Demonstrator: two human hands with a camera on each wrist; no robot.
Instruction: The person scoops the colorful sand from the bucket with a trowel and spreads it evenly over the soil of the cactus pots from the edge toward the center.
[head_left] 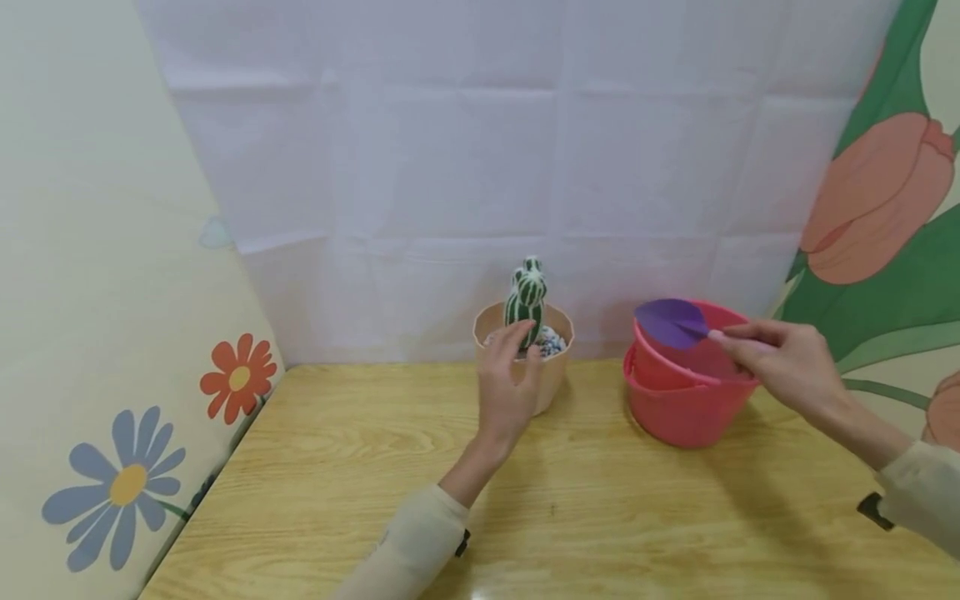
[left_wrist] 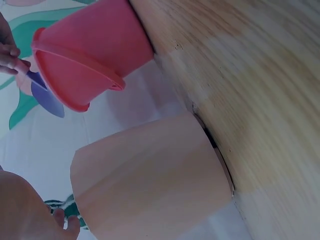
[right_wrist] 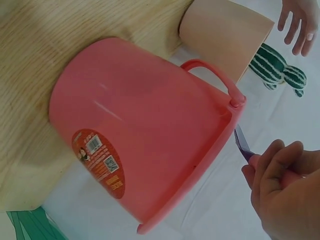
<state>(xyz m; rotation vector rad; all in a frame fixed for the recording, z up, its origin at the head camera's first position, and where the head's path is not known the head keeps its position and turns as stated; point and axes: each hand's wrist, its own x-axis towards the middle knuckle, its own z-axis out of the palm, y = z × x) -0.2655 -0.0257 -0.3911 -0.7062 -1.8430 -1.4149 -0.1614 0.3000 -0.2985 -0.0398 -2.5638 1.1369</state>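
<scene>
Wooden table (head_left: 360,467), purple trowel (head_left: 667,322) pinched in right fingers (head_left: 761,332), above pink bucket (head_left: 690,417)

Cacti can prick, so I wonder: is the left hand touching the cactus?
Apart. The right wrist view shows white backdrop between the left hand and the cactus.

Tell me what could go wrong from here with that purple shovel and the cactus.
The purple shovel is at the rim of the pink bucket, so its blade might catch there. The right hand holds it by the handle, so a twist could tip out anything on it. The left hand is close to the cactus and might knock it.
</scene>
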